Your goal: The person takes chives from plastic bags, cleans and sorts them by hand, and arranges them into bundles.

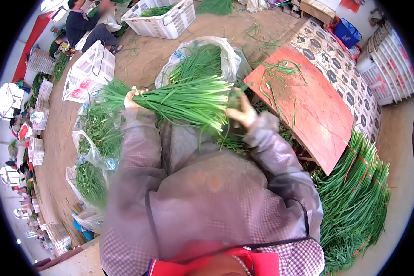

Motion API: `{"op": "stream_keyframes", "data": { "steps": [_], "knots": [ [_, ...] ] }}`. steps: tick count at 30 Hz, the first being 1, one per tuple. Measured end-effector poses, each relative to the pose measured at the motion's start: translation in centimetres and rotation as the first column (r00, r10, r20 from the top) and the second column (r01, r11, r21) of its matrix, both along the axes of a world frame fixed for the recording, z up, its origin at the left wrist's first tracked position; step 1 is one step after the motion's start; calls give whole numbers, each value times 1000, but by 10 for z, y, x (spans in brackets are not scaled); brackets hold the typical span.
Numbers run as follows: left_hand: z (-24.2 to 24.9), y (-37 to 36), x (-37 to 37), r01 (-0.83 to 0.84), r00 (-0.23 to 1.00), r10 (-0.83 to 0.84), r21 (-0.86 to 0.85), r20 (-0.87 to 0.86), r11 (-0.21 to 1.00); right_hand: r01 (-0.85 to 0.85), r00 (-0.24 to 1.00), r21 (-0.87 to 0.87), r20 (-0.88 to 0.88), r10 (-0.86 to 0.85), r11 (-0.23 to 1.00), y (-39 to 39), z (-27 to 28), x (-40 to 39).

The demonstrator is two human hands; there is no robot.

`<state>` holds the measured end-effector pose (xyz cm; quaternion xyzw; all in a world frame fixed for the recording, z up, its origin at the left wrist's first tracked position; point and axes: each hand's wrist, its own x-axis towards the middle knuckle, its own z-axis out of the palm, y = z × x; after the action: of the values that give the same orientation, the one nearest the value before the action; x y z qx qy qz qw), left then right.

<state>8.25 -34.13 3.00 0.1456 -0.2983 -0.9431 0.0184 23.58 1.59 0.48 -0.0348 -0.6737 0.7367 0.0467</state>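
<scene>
My left hand (132, 98) is closed around the leafy side of a large bunch of garlic chives (184, 99), held level above my lap. Their pale cut ends point right. Just beyond those ends is my right hand (244, 112), its thumb toward the stems. Motion smears its fingers, and a blurred greenish patch beside them cannot be made out. Behind the bunch stands an open clear plastic bag (230, 53) with more loose chives (202, 62) in it. Loose greens lie under my right forearm, partly hidden.
A red board (308, 110) with scattered stems stands at my right. Tied chive bundles (354, 202) are piled beside it. Bags of greens (99, 133) line my left. White crates (165, 24) stand ahead, and a seated person (85, 27) is at the far left.
</scene>
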Motion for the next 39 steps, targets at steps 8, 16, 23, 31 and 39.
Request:
{"op": "stream_keyframes", "data": {
  "steps": [8,16,23,31,39],
  "knots": [
    [-65,-59,-7,-126,980,140,-104,138,987,72,967,-256,254,-5,964,71,-50,2],
    [-48,-31,4,-157,963,183,-141,197,977,-215,977,483,113,183,849,-11,10,-23],
    [-54,-50,16,-133,963,142,-56,230,990,183,948,-137,288,-137,974,25,-72,-44],
    [-69,-47,10,-277,922,319,-203,219,939,-551,808,139,335,484,823,-23,35,20],
    [-61,-39,30,-192,953,220,-146,207,970,58,788,-221,609,92,974,-78,13,-13]
  ]
}}
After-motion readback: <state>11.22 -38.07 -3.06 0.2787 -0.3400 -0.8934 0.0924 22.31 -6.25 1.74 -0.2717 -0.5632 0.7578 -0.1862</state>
